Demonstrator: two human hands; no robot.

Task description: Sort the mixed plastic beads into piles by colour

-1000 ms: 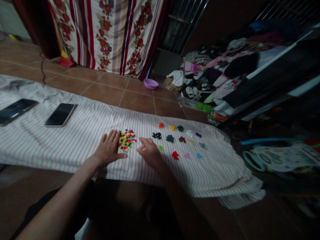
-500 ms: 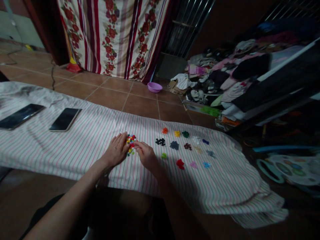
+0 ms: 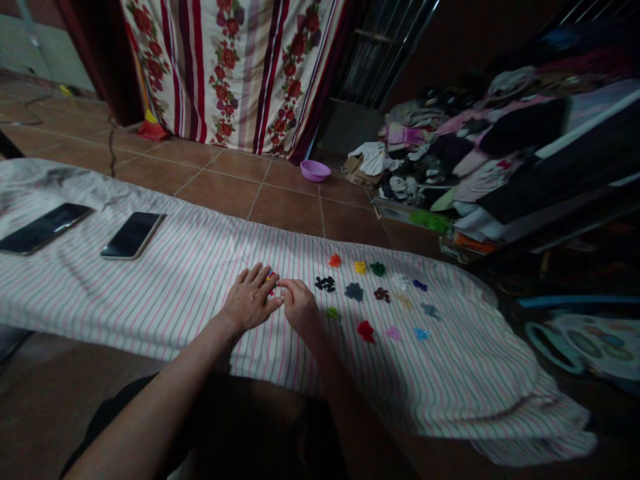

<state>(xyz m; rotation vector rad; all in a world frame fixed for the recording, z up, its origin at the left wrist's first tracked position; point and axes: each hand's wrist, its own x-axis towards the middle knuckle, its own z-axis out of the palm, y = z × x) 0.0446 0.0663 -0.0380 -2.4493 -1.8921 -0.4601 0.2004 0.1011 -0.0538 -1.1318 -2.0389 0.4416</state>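
My left hand [image 3: 250,299] lies flat, fingers spread, over a pile of small mixed-colour pieces [image 3: 271,279]; only a few red, yellow and blue ones show past its fingers. Close beside it on the right is my right hand [image 3: 299,303], its fingers curled and thumb and forefinger together near the pile's edge. Whatever it may pinch is too small to make out. To the right, the same sort of pieces lie in heaps by colour, among them black [image 3: 325,284], orange [image 3: 335,261], dark grey [image 3: 355,291], lime green [image 3: 332,312] and red [image 3: 366,331].
A striped cloth [image 3: 175,287] covers the low surface. Two phone-like devices lie at the left, a larger one [image 3: 47,229] and a smaller one [image 3: 133,235]. Beyond, on the tiled floor, are a purple basin [image 3: 315,171] and a heap of clothes [image 3: 460,147].
My left hand has slid right and now covers most of the mixed pile. My right hand has shifted slightly right, off the pile's middle. The camera view has moved a little.
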